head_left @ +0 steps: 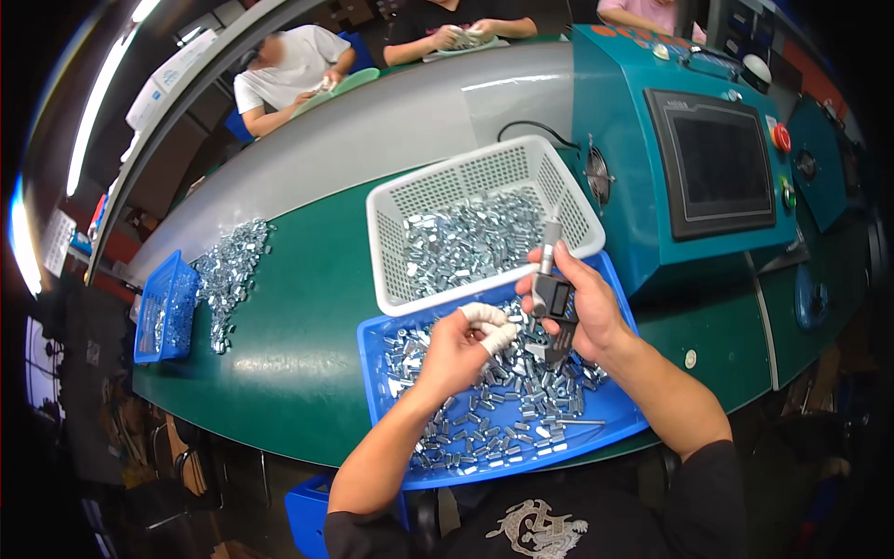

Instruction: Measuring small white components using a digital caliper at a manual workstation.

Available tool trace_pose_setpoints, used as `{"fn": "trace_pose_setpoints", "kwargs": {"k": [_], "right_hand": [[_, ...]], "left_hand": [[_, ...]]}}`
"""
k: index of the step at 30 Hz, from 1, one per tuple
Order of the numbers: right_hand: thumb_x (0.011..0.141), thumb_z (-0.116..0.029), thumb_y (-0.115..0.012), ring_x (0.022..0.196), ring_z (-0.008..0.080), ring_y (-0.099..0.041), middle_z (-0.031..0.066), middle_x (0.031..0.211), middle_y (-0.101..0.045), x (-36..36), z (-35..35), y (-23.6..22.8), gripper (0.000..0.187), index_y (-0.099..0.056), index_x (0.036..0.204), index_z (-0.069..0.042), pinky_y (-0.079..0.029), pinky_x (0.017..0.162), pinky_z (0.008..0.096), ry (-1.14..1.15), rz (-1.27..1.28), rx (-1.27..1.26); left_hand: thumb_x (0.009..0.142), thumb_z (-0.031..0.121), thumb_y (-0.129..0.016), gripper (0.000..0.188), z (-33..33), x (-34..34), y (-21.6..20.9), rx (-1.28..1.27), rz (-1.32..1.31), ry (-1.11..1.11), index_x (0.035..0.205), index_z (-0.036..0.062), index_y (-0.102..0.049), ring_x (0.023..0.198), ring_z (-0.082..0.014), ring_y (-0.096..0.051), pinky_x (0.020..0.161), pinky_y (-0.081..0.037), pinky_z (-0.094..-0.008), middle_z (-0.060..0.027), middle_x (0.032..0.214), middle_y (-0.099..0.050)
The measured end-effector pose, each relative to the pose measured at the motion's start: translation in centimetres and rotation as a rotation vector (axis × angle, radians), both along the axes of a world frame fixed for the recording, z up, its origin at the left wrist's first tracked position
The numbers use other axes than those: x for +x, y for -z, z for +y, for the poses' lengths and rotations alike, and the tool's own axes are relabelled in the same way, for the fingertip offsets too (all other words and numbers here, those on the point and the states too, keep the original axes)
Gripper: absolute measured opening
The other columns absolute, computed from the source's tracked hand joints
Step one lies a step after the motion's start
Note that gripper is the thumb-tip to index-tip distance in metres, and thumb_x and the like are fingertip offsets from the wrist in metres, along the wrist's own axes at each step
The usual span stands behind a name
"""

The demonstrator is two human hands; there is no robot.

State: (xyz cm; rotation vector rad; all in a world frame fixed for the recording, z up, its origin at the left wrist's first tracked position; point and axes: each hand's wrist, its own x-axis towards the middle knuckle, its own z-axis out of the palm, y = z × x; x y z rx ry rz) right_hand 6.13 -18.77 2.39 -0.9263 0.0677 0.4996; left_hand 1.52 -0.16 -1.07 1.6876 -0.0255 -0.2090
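Held in the right hand above the blue tray, the digital micrometer looks stiff, dense and best gripped by its frame; the left hand curls narrow, whether around anything I cannot tell.

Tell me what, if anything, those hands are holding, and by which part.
The right hand holds a digital micrometer around its middle, beside the display. Whether the left hand holds anything cannot be told.
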Motion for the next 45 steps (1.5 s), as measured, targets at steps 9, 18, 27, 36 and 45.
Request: {"fn": "trace_pose_setpoints", "kwargs": {"k": [9, 18, 27, 36, 45], "right_hand": [[0.099, -0.041, -0.037, 0.069, 0.014, -0.062, 0.0106, 0.086, -0.062, 0.3, 0.2, -0.1, 0.042, -0.048, 0.116, -0.004, -0.042, 0.042, 0.0213, -0.02, -0.022, 0.003], [0.099, -0.041, -0.035, 0.068, 0.0158, -0.062, 0.011, 0.085, -0.062, -0.2, 0.0, 0.5, 0.041, -0.045, 0.116, -0.005, -0.042, 0.04, 0.0217, 0.001, 0.002, 0.015], [0.099, -0.044, -0.031, 0.071, 0.0148, -0.062, 0.0122, 0.089, -0.062, 0.3, 0.0, 0.3, 0.052, -0.041, 0.129, -0.003, -0.043, 0.042, 0.0221, 0.023, -0.024, 0.057], [0.099, -0.043, -0.033, 0.072, 0.0142, -0.063, 0.0122, 0.089, -0.062, 0.1, -0.2, 0.5, 0.049, -0.044, 0.124, -0.002, -0.045, 0.042, 0.0219, 0.008, -0.037, 0.071], [0.098, -0.043, -0.039, 0.069, 0.0135, -0.063, 0.0124, 0.087, -0.062, -0.2, -0.2, 0.1, 0.038, -0.048, 0.105, -0.007, -0.043, 0.039, 0.0207, 0.03, -0.023, 0.075]], "left_hand": [[0.091, 0.012, -0.059, 0.016, -0.5, -0.5, -1.3, -0.285, 0.014, -0.003, 0.103, 0.0023, -0.06, 0.079, -0.0138, -0.063, 0.068, -0.053, -0.0276, -0.0093, 0.094, -0.066], [0.089, 0.01, -0.06, 0.022, -1.2, -1.5, -1.2, -0.339, 0.049, 0.001, 0.11, 0.003, -0.062, 0.079, -0.0091, -0.057, 0.071, -0.048, -0.0245, -0.0022, 0.096, -0.063], [0.085, 0.007, -0.065, 0.023, -1.1, -1.1, -1.7, -0.376, 0.159, 0.028, 0.106, -0.001, -0.064, 0.084, -0.0131, -0.063, 0.075, -0.053, -0.0274, -0.0066, 0.097, -0.067], [0.086, 0.005, -0.063, 0.021, -1.3, -1.2, -1.9, -0.427, 0.207, 0.024, 0.106, -0.0014, -0.063, 0.087, -0.0154, -0.064, 0.074, -0.056, -0.0281, -0.009, 0.099, -0.066], [0.086, 0.003, -0.062, 0.02, -1.6, -1.4, -2.1, -0.422, 0.222, 0.017, 0.106, -0.0012, -0.063, 0.086, -0.0163, -0.064, 0.073, -0.057, -0.0285, -0.0101, 0.1, -0.066]]}}
